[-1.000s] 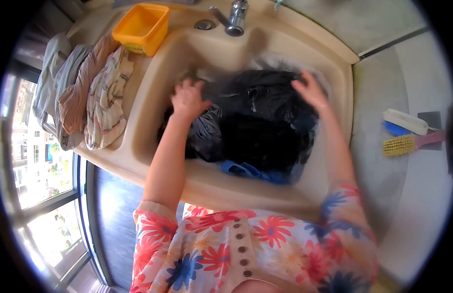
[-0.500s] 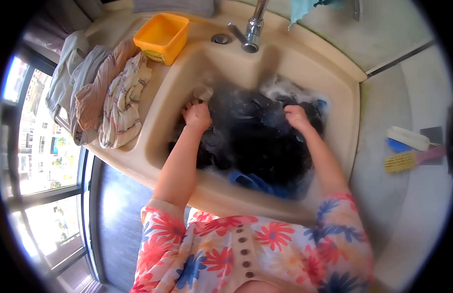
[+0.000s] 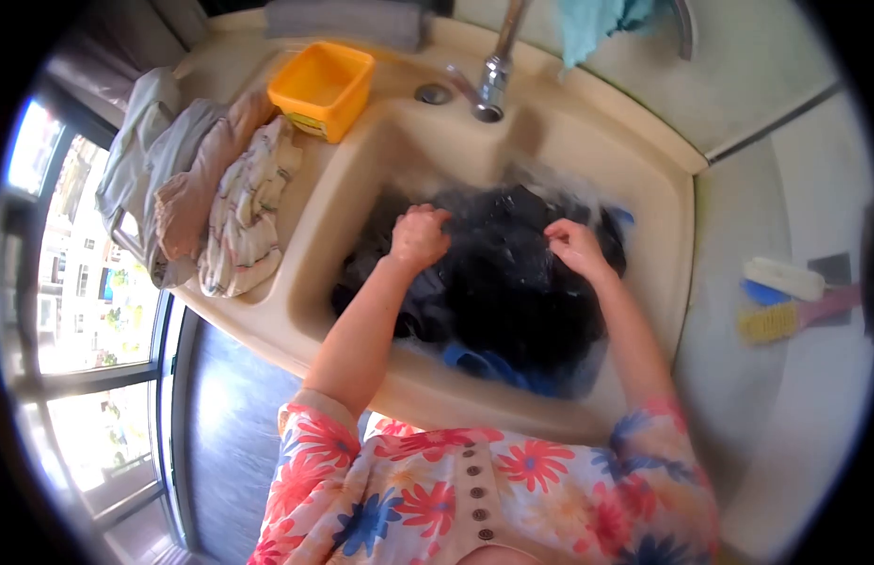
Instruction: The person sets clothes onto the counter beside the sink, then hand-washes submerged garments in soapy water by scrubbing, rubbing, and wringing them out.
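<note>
Dark wet clothes (image 3: 507,282) fill the basin of a beige sink (image 3: 300,282), lying in sudsy water. On the left side of the basin, my left hand (image 3: 421,237) is closed with curled fingers on a dark garment (image 3: 512,212). My right hand (image 3: 576,248) pinches the same dark mass on the right, thumb and fingers together. Its exact grip is partly lost against the black cloth. Near the front wall of the basin, a blue cloth (image 3: 498,369) shows among the dark ones.
Left of the basin lie several folded garments (image 3: 183,179) and a yellow plastic tub (image 3: 324,89). A chrome faucet (image 3: 493,85) rises behind the basin. A scrub brush (image 3: 780,320) and a white-handled brush (image 3: 783,278) are on the right. A teal cloth (image 3: 597,28) hangs above.
My left hand has moved right, toward the middle of the basin. My right hand stays in nearly the same place. More dark cloth now shows above the water between them.
</note>
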Available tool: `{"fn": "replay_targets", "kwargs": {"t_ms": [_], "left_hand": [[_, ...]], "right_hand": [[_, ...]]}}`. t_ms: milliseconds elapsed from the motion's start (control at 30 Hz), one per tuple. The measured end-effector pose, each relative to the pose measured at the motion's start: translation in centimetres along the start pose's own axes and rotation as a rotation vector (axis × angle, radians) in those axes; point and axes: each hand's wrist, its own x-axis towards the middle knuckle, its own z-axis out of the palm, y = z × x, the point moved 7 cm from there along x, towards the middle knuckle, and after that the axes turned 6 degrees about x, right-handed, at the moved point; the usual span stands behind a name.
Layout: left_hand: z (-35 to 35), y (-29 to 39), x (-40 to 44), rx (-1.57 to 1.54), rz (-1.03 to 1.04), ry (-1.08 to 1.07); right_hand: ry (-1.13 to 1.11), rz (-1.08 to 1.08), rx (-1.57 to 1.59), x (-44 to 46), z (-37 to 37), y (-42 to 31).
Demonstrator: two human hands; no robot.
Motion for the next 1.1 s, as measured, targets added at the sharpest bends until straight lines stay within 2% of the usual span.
{"fn": "replay_targets", "kwargs": {"t_ms": [33,67,100,200,267,333,400,467,533,600,700,800,900,1000,1100], "left_hand": [[-1.7,0.3,-0.1,-0.072,-0.013,0.085],[-3.4,0.4,-0.2,-0.141,-0.022,0.171],[-6.0,0.4,-0.4,-0.163,0.021,0.333],[-11.9,-5.3,-0.8,-0.677,-0.372,0.638],[-16.0,-8.1,-1.6,-0.966,-0.436,0.871],[-17.5,-10.7,-0.6,-1.102,-0.486,0.874],[-17.9,-12.8,1.1,-0.994,-0.537,0.839],[-16.5,-15.2,3.8,-0.987,-0.468,0.779],[-16.4,-14.2,4.6,-1.193,-0.485,0.682],[-15.8,-13.9,5.7,-1.268,-0.534,0.687],[-17.1,-12.8,5.4,-1.236,-0.624,0.623],[-17.6,-13.7,4.8,-1.187,-0.622,0.63],[-20.0,-15.0,3.1,-1.008,-0.569,0.642],[-25.2,-17.0,0.3,-0.983,-0.352,0.677],[-32.2,-23.3,-3.9,-0.593,-0.298,0.925]], "right_hand": [[0.061,0.022,-0.05,-0.2,0.1,-0.6],[0.065,0.018,0.005,-0.5,1.3,-0.2],[0.019,0.015,-0.101,-1.2,2.6,-1.0],[0.016,-0.006,-0.42,-3.3,4.8,-3.1],[0.018,0.029,-0.402,-3.8,5.2,-2.2],[0.018,0.028,-0.375,-3.6,5.4,-1.9],[0.015,0.018,-0.363,-3.3,5.5,-1.4],[0.002,0.016,-0.401,-3.3,5.8,-0.6],[-0.007,0.012,-0.46,-3.4,6.2,-0.1],[-0.017,0.023,-0.46,-3.3,6.4,0.4],[-0.013,0.032,-0.464,-3.0,6.6,0.3],[-0.011,0.053,-0.469,-3.2,6.7,0.5],[0.01,0.033,-0.465,-3.4,6.6,0.9],[0.011,0.026,-0.456,-3.8,6.7,0.4],[0.014,0.038,-0.476,-4.2,7.1,0.1]]}}
